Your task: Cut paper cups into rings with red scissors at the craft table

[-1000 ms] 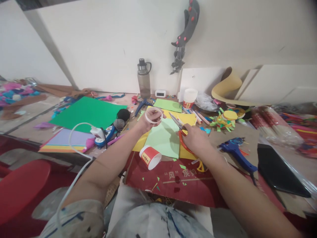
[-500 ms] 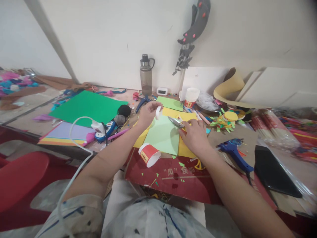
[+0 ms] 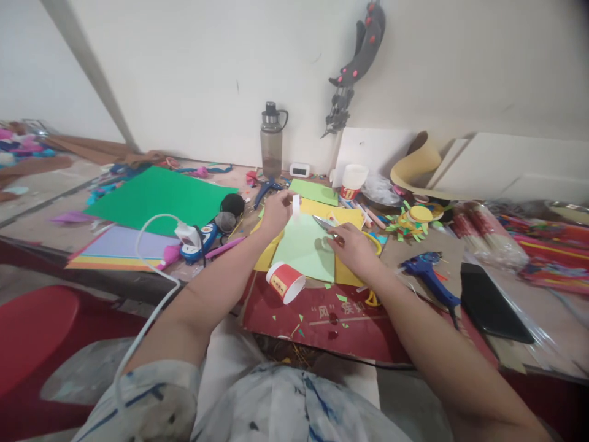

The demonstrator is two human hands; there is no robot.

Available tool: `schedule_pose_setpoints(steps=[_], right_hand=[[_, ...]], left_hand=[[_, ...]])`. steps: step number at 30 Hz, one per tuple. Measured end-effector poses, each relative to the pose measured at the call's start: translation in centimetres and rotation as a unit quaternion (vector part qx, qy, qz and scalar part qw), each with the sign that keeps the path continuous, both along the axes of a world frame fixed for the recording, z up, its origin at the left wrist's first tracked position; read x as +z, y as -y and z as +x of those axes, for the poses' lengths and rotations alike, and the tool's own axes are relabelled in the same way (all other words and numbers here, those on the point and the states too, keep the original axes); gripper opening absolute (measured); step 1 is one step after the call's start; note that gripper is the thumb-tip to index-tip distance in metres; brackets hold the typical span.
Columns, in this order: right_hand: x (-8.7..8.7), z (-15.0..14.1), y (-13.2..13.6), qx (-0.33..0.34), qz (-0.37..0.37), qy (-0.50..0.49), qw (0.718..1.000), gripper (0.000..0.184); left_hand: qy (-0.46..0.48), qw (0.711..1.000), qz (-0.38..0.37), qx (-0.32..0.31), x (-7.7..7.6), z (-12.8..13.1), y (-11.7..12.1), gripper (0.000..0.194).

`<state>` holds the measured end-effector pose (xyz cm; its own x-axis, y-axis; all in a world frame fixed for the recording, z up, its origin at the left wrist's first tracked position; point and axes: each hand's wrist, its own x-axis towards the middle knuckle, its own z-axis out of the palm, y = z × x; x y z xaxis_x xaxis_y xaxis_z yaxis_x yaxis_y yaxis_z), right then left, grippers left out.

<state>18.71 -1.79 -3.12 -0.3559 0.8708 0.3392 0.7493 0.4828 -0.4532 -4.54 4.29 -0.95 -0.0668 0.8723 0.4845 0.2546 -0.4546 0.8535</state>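
Between the fingers of my left hand is a small white paper strip, held up above the light green sheet. My right hand is closed on a pair of scissors; the metal blades point left toward the strip, and a yellow handle loop shows behind the hand. Strip and blades are apart. Under the green sheet lie yellow sheets. Nearer to me, a red and white paper cup lies on its side.
Small green scraps litter the red board. To the right are a blue glue gun and a black phone. A water bottle stands at the wall. A white cable runs past my left arm to a power strip.
The white strip has turned from a curved shape to a narrow upright one. My right hand has shifted slightly with the scissors, showing more of the yellow handle. The view has moved a little.
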Motion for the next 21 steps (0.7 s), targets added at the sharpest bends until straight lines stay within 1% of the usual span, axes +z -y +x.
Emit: schedule_pose_setpoints(steps=[1, 3, 5, 7, 8, 10, 11, 13, 14, 16, 18, 21], right_hand=[[0.3, 0.0, 0.0, -0.014, 0.000, 0.004, 1.000, 0.026], [1.1, 0.2, 0.0, -0.043, 0.010, 0.036, 0.998, 0.028], [2.2, 0.4, 0.3, -0.084, 0.019, 0.113, 0.990, 0.032], [3.4, 0.5, 0.6, -0.134, -0.002, 0.224, 0.965, 0.037], [3.9, 0.6, 0.8, -0.156, -0.027, 0.275, 0.948, 0.040], [4.7, 0.6, 1.2, -0.174, -0.081, 0.342, 0.920, 0.042], [4.9, 0.7, 1.4, -0.172, -0.104, 0.356, 0.913, 0.041], [4.9, 0.7, 1.6, -0.157, -0.128, 0.363, 0.909, 0.040], [4.8, 0.8, 1.6, -0.150, -0.131, 0.360, 0.912, 0.043], [4.5, 0.9, 1.6, -0.142, -0.130, 0.336, 0.922, 0.054], [4.2, 1.2, 1.5, -0.140, -0.127, 0.298, 0.936, 0.060], [4.2, 1.6, 1.6, -0.156, -0.118, 0.251, 0.948, 0.056]], left_hand=[[-0.022, 1.000, -0.011, 0.016, 0.1, -0.1, 0.0, 0.005], [-0.090, 0.993, -0.035, 0.064, 0.2, -0.3, -0.1, 0.005], [-0.159, 0.979, -0.069, 0.111, 0.2, -0.8, -0.4, 0.006], [-0.201, 0.964, -0.107, 0.134, 0.1, -1.3, -0.8, 0.001], [-0.215, 0.958, -0.127, 0.141, 0.0, -1.6, -1.0, 0.003], [-0.236, 0.948, -0.157, 0.143, -0.3, -2.0, -1.4, 0.006], [-0.248, 0.944, -0.167, 0.142, -0.4, -2.2, -1.6, 0.006], [-0.270, 0.936, -0.175, 0.140, -0.6, -2.4, -1.8, 0.008], [-0.278, 0.934, -0.176, 0.141, -0.7, -2.4, -1.9, 0.009], [-0.289, 0.930, -0.177, 0.142, -0.7, -2.4, -1.9, 0.010], [-0.301, 0.925, -0.182, 0.143, -0.5, -2.4, -1.9, 0.008], [-0.314, 0.917, -0.194, 0.149, -0.3, -2.6, -1.9, 0.007]])
